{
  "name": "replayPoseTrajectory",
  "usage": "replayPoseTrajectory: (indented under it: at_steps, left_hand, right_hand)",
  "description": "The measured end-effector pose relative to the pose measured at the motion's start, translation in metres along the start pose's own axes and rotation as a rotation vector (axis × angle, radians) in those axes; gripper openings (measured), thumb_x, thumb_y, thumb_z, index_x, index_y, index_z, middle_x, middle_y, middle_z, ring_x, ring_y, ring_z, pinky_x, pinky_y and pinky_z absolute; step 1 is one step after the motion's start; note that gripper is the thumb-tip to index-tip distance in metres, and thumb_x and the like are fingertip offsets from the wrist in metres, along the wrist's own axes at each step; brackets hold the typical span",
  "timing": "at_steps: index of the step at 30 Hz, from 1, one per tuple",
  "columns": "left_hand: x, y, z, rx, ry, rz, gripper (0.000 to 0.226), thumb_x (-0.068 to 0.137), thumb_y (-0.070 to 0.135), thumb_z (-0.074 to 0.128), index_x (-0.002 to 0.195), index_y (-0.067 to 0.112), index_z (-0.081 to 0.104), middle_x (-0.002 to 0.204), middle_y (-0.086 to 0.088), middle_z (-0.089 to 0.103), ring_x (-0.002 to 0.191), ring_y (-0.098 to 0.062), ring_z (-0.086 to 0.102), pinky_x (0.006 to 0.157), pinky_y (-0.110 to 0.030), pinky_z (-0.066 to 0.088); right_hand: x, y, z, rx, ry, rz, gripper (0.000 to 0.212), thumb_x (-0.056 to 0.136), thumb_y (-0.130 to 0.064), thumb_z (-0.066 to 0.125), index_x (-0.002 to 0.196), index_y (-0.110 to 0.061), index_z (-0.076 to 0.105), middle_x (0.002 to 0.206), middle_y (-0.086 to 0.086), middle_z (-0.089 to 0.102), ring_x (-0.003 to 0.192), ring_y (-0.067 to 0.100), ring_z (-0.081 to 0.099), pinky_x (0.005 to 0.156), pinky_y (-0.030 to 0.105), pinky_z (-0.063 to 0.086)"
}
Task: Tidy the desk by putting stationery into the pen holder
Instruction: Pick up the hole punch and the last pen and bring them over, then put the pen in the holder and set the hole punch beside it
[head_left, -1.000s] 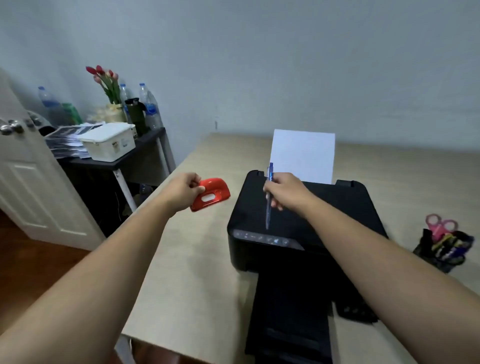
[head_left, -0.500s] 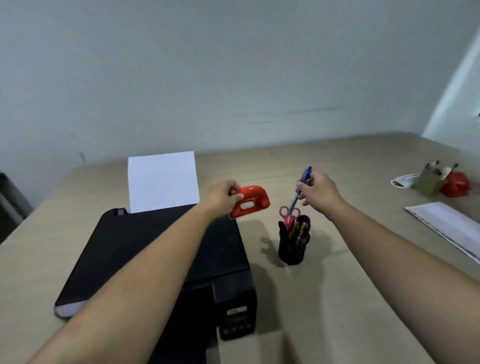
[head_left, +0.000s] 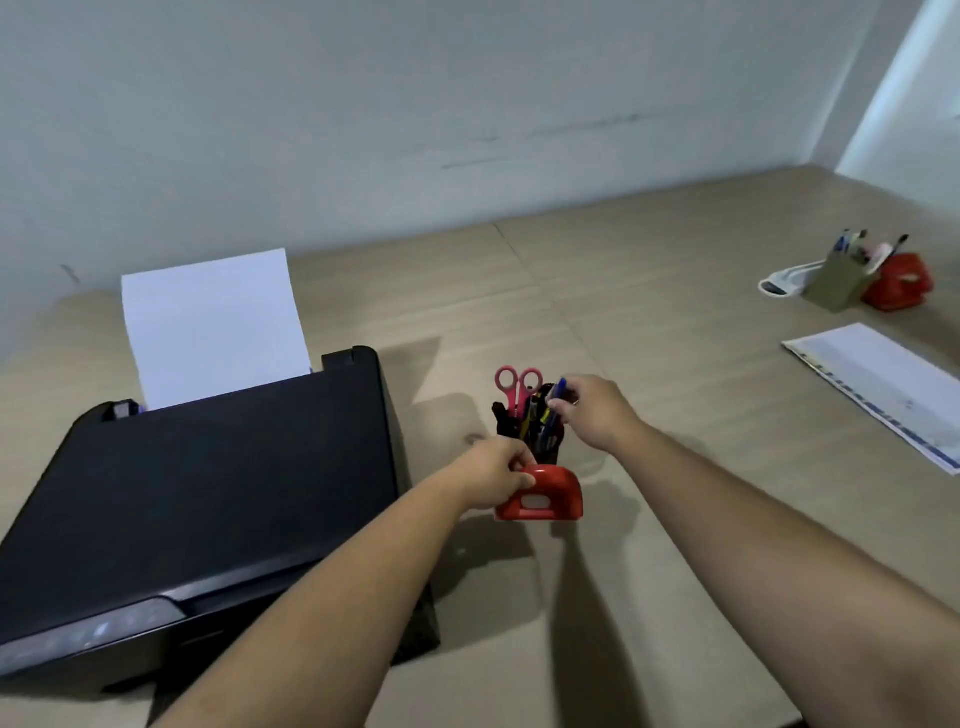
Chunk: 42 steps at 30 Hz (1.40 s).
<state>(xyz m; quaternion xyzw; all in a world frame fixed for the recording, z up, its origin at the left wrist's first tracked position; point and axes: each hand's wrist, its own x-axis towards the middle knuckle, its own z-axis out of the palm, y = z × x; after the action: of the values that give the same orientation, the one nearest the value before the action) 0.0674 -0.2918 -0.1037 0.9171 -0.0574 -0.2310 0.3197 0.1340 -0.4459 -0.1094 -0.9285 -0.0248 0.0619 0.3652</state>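
1. The black pen holder (head_left: 530, 434) stands on the wooden desk (head_left: 649, 322), just right of the black printer (head_left: 208, 499) and well in from every desk edge.
2. The right hand (head_left: 597, 410) pinches a blue pen (head_left: 557, 391) at its upper end, fingers curled around it; the pen slants down into the holder among other pens, beside pink-handled scissors (head_left: 517, 385) that stick up at the back.
3. The left hand (head_left: 493, 475) grips a red hole punch (head_left: 543, 493) by its left side, fingers closed over the top. The punch sits right in front of the holder and hides its base; whether it rests on the desk cannot be told.
4. The printer's right edge runs close to the holder's left, leaving a narrow strip of desk between. A white sheet (head_left: 213, 327) stands upright in its rear tray.
5. To the right of the holder the desk lies bare up to a printed sheet (head_left: 878, 384) near the right edge.
6. Far back right, well apart, a green holder (head_left: 836, 288) with pens stands touching a second red punch (head_left: 896, 283).
7. Behind the holder, bare desk reaches the wall.
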Motion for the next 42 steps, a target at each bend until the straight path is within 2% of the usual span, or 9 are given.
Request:
replayPoseTrajectory:
  at_steps: [8,15,22,26,28,31,37,39,42]
  left_hand:
    - [0.021,-0.016,0.034,0.05,-0.033,-0.09,0.023,0.091,0.017,0.057,0.113,0.012,0.061,0.117,-0.01,0.063,0.107,-0.025,0.06,0.091,-0.032,0.046]
    - [0.038,-0.027,0.062,-0.033,-0.051,-0.181,0.02,0.092,0.015,0.056,0.11,0.009,0.06,0.099,-0.004,0.054,0.09,-0.017,0.051,0.082,-0.027,0.043]
    - [0.043,-0.025,0.054,-0.259,0.039,-0.318,0.013,0.088,0.008,0.059,0.099,0.002,0.063,0.09,-0.012,0.063,0.094,-0.029,0.061,0.084,-0.036,0.05]
    - [0.05,-0.033,0.032,-0.644,0.376,-0.482,0.029,0.083,0.03,0.061,0.106,0.015,0.051,0.091,-0.009,0.059,0.079,-0.029,0.057,0.065,-0.036,0.049]
    - [0.056,-0.041,0.022,-0.671,0.461,-0.469,0.02,0.083,0.035,0.061,0.096,0.024,0.049,0.093,-0.008,0.058,0.078,-0.026,0.053,0.06,-0.037,0.052]
    - [0.063,-0.038,0.013,-0.679,0.475,-0.39,0.017,0.087,0.033,0.061,0.076,0.027,0.05,0.084,-0.008,0.058,0.074,-0.026,0.055,0.047,-0.026,0.042]
    - [0.081,-0.029,0.009,-0.531,0.487,-0.35,0.035,0.079,0.032,0.072,0.06,0.022,0.046,0.072,-0.006,0.061,0.081,-0.028,0.068,0.066,-0.035,0.051]
    - [0.084,-0.028,0.008,-0.514,0.505,-0.378,0.036,0.076,0.035,0.074,0.059,0.021,0.046,0.064,-0.004,0.061,0.076,-0.029,0.068,0.071,-0.038,0.055]
    - [0.084,-0.03,0.008,-0.584,0.513,-0.43,0.028,0.078,0.027,0.075,0.076,0.017,0.049,0.076,-0.008,0.064,0.056,-0.019,0.058,0.052,-0.026,0.046]
  right_hand:
    - [0.005,0.015,0.036,-0.218,-0.108,-0.004,0.022,0.086,-0.03,0.063,0.1,-0.013,0.069,0.106,0.01,0.07,0.095,0.027,0.064,0.079,0.032,0.047]
    - [0.002,0.025,0.024,-0.142,0.016,0.068,0.041,0.079,-0.033,0.072,0.057,-0.02,0.04,0.06,-0.005,0.049,0.055,0.011,0.044,0.05,0.024,0.031]
    - [-0.005,0.047,0.038,0.155,0.055,0.137,0.024,0.084,-0.028,0.066,0.073,-0.014,0.049,0.07,0.0,0.055,0.065,0.019,0.052,0.054,0.026,0.038]
    - [-0.001,0.041,0.048,0.382,0.07,0.281,0.031,0.086,-0.041,0.059,0.073,-0.017,0.043,0.078,0.012,0.066,0.065,0.027,0.065,0.06,0.033,0.048]
    - [0.001,0.037,0.049,0.408,0.049,0.329,0.035,0.088,-0.044,0.056,0.072,-0.017,0.041,0.07,0.008,0.063,0.053,0.021,0.06,0.05,0.028,0.043]
    - [0.01,0.035,0.05,0.377,0.058,0.332,0.04,0.085,-0.045,0.059,0.064,-0.02,0.037,0.068,0.006,0.058,0.061,0.026,0.061,0.051,0.029,0.039]
    - [0.017,0.03,0.049,0.205,0.035,0.309,0.042,0.073,-0.048,0.07,0.065,-0.02,0.04,0.075,0.006,0.061,0.075,0.029,0.065,0.055,0.029,0.043]
    - [0.018,0.029,0.051,0.174,0.038,0.305,0.042,0.071,-0.048,0.072,0.067,-0.018,0.042,0.077,0.006,0.061,0.075,0.028,0.066,0.052,0.029,0.042]
    - [0.017,0.033,0.052,0.355,0.046,0.341,0.03,0.08,-0.034,0.068,0.075,-0.015,0.046,0.073,0.006,0.061,0.057,0.021,0.064,0.047,0.029,0.047]
